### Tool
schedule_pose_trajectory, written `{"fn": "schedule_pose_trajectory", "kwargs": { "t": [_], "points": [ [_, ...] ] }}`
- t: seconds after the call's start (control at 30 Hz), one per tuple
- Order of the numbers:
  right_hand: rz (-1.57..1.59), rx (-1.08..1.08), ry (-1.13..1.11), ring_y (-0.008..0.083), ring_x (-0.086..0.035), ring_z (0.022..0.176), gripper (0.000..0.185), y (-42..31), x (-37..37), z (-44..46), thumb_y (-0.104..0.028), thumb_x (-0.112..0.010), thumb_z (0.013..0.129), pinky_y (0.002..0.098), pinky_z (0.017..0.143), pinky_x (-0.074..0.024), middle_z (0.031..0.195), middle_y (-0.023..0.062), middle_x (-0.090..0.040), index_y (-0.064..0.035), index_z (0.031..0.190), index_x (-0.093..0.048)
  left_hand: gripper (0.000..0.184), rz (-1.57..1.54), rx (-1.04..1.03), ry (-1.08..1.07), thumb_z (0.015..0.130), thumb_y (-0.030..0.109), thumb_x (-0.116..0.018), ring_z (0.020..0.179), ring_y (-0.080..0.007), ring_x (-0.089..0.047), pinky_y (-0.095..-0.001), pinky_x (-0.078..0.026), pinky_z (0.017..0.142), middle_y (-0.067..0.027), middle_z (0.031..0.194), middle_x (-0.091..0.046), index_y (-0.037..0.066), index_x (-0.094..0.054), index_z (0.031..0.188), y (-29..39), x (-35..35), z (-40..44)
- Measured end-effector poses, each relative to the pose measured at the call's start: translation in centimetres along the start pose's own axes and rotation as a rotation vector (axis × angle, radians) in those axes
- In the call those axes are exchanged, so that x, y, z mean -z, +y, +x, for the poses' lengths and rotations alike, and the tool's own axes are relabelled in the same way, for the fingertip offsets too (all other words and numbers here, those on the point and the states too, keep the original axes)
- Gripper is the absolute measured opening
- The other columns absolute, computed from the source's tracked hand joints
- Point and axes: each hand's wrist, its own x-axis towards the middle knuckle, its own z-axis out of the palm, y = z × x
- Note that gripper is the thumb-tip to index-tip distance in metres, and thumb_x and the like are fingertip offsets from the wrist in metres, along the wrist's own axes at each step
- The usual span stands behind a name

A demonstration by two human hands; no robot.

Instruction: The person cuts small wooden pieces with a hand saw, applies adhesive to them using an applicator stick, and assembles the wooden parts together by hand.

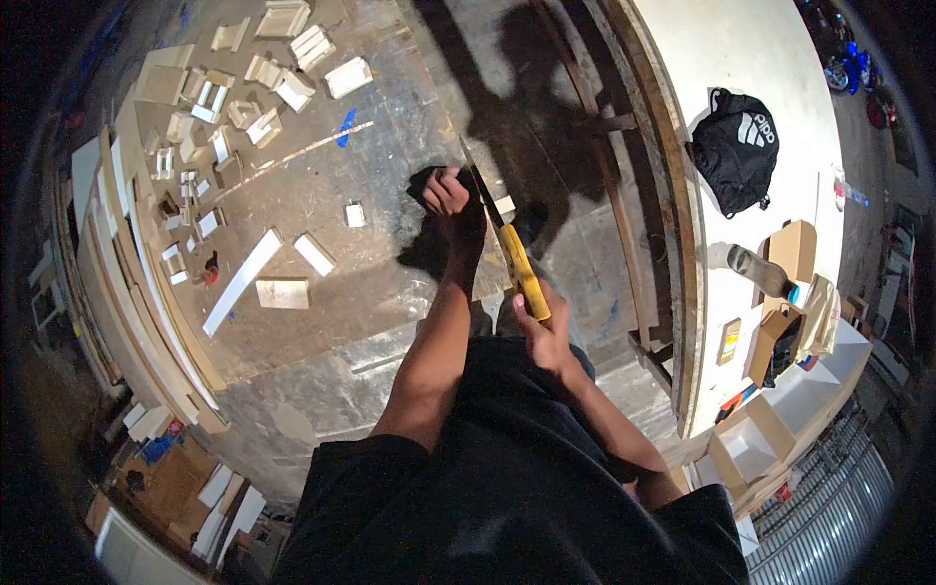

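My right hand (548, 331) is closed around the yellow handle of a handsaw (525, 269). The saw's dark, narrow blade points away from me and slightly left, across the edge of the worn work table (380, 234). Just left of the blade, my left hand (447, 192) rests with its fingers curled in; whatever lies under or inside them is hidden by the hand and its shadow. A small pale wood piece (504, 205) shows right of the blade.
Several small wooden blocks (263, 127) are scattered over the table's far left. A long white strip (242, 283) lies nearer, and stacked boards (146, 253) line the left side. On the white bench at right are a black drawstring bag (737, 151), a bottle (760, 270) and a cardboard box (788, 253).
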Motion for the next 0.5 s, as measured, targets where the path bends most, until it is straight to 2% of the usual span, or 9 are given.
{"fn": "schedule_pose_trajectory", "kwargs": {
  "t": [0.1, 0.17, 0.27, 0.3, 0.37, 0.5],
  "points": [
    [-0.013, 0.02, 0.006, 0.0123, -0.048, 0.049, 0.026, -0.1, -0.3, -0.7, -0.026, -0.066, 0.095, 0.0324, 0.049, -0.0374, 0.057, 0.0017, -0.049, -0.0043, 0.087, -0.055, 0.02, -0.029, -0.017, 0.004, 0.087, 0.009, -0.058, 0.11, -0.0322, -0.052, -0.0436, -0.042, 0.094, -0.0169, 0.119, -0.056, 0.009, -0.054, 0.107, -0.2, 1.4, -0.6],
    [-0.075, 0.021, -0.003, 0.0133, -0.048, 0.056, 0.025, -0.1, 0.3, -0.9, -0.025, -0.065, 0.096, 0.0326, 0.053, -0.0396, 0.062, 0.0051, -0.05, -0.0025, 0.089, -0.055, 0.019, -0.051, -0.063, 0.07, 0.088, 0.008, -0.057, 0.104, -0.0321, -0.053, -0.043, -0.045, 0.09, -0.016, 0.115, -0.057, 0.008, -0.054, 0.106, 0.4, 1.6, -1.1],
    [-0.015, 0.07, -0.041, 0.0147, -0.046, 0.064, 0.026, 1.1, -0.8, -0.1, -0.025, -0.064, 0.096, 0.0332, 0.059, -0.0412, 0.069, 0.0092, -0.052, -0.0004, 0.091, -0.055, 0.016, 0.006, -0.014, 0.033, 0.089, 0.008, -0.056, 0.099, -0.0307, -0.055, -0.0417, -0.045, 0.089, -0.0141, 0.111, -0.058, 0.008, -0.054, 0.105, 0.2, 2.0, -0.1],
    [-0.016, 0.072, -0.033, 0.0147, -0.046, 0.064, 0.026, 0.7, -0.8, 0.1, -0.025, -0.064, 0.096, 0.0332, 0.059, -0.0412, 0.069, 0.0092, -0.052, -0.0004, 0.091, -0.055, 0.016, 0.0, -0.019, 0.033, 0.089, 0.008, -0.056, 0.099, -0.0307, -0.055, -0.0417, -0.045, 0.089, -0.0141, 0.111, -0.058, 0.008, -0.054, 0.105, -0.1, 1.3, 0.1],
    [-0.059, 0.032, -0.087, 0.0162, -0.044, 0.069, 0.027, -0.8, -0.3, 0.3, -0.024, -0.064, 0.096, 0.0338, 0.064, -0.0422, 0.074, 0.0124, -0.052, 0.0012, 0.093, -0.055, 0.014, 0.189, -0.044, 0.046, 0.09, 0.009, -0.055, 0.098, -0.0293, -0.055, -0.0413, -0.043, 0.091, -0.0131, 0.11, -0.058, 0.01, -0.053, 0.104, -0.8, -0.8, 0.0],
    [-0.054, 0.016, -0.096, 0.0154, -0.046, 0.072, 0.023, -1.5, 0.0, 0.9, -0.02, -0.063, 0.096, 0.0331, 0.067, -0.0429, 0.074, 0.0102, -0.053, 0.001, 0.094, -0.055, 0.012, 0.305, -0.08, 0.083, 0.093, 0.013, -0.054, 0.104, -0.0278, -0.056, -0.0391, -0.042, 0.089, -0.0094, 0.114, -0.059, 0.014, -0.054, 0.105, -0.1, -0.6, 0.5]
  ]
}}
